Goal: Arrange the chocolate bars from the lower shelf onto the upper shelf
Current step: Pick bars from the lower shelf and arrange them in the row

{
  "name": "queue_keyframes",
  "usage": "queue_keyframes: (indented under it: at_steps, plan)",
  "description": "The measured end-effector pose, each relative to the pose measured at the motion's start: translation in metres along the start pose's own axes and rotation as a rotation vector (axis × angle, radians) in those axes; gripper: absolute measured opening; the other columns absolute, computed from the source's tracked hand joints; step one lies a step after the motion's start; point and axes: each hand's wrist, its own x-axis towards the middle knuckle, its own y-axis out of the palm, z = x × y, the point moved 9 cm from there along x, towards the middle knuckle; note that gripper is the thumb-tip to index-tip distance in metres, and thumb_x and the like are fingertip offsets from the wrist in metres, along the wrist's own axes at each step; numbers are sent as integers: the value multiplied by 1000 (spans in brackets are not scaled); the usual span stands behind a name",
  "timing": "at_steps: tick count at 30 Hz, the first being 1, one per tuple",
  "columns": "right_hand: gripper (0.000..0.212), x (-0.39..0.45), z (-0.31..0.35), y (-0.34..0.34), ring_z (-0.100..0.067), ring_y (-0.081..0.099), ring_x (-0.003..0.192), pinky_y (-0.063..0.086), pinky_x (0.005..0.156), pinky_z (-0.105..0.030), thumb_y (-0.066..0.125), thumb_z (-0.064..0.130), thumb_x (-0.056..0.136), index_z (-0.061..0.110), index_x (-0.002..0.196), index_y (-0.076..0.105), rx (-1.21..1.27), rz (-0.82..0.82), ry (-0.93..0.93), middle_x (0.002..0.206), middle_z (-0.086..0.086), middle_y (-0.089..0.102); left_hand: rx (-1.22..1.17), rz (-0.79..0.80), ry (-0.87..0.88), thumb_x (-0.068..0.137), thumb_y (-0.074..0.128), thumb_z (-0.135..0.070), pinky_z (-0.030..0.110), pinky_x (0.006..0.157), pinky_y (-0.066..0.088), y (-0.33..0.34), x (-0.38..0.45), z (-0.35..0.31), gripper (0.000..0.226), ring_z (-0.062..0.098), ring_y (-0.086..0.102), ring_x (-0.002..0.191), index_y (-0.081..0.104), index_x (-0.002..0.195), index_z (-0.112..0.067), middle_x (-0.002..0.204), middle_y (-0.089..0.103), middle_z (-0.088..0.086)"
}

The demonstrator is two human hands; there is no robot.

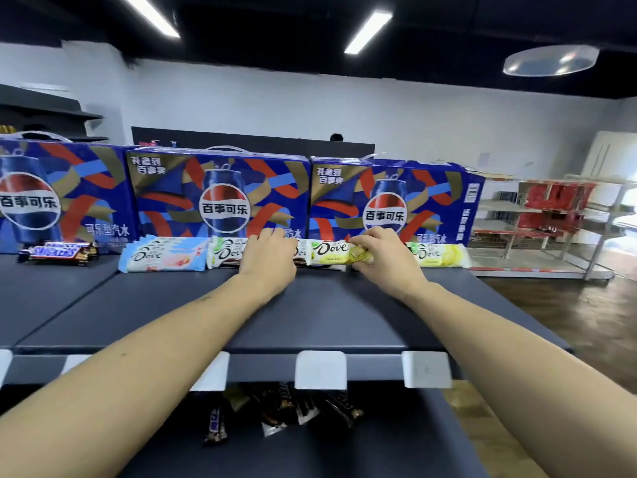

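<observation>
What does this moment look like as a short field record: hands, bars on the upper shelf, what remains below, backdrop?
left hand: rests over the Dove bars at the back of the upper shelf, fingers hidden; grip unclear
right hand: pinches the yellow Dove bar by its right end
upper shelf row: Snickers stack far left, pink Dove stack, green Dove stack, yellow Dove stack at right
lower shelf: loose dark-wrapped bars remain
backdrop: Pepsi cartons behind the row
</observation>
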Motion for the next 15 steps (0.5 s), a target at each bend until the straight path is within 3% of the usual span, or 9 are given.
queue_keyframes:
  at_steps: [5, 10, 15]
  plan:
    - [45, -32, -48, -26, -22, 48, 113, 46, 91, -35, 73, 26, 84, 20, 127, 62, 11, 26, -13, 119, 0, 56, 6, 25, 3, 88, 52, -20, 35, 77, 39, -11, -2, -64, 28, 27, 51, 105, 62, 114, -17, 110, 58, 7]
    - [46, -66, -107, -52, -21, 49, 114, 44, 94, -34, 73, 32, 84, 20, 127, 63, 10, 55, 21, 117, -1, 58, -10, 26, 27, 87, 52, -21, 38, 82, 45, -19, -4, -129, 29, 28, 53, 103, 65, 112, -15, 108, 60, 8]
    - [50, -86, -152, -60, -24, 46, 119, 43, 100, -38, 74, 34, 84, 20, 131, 61, -12, 143, 51, 122, -2, 55, -6, 64, 41, 91, 51, -25, 37, 85, 43, -21, -8, -184, 30, 28, 48, 115, 63, 117, -16, 115, 58, 8]
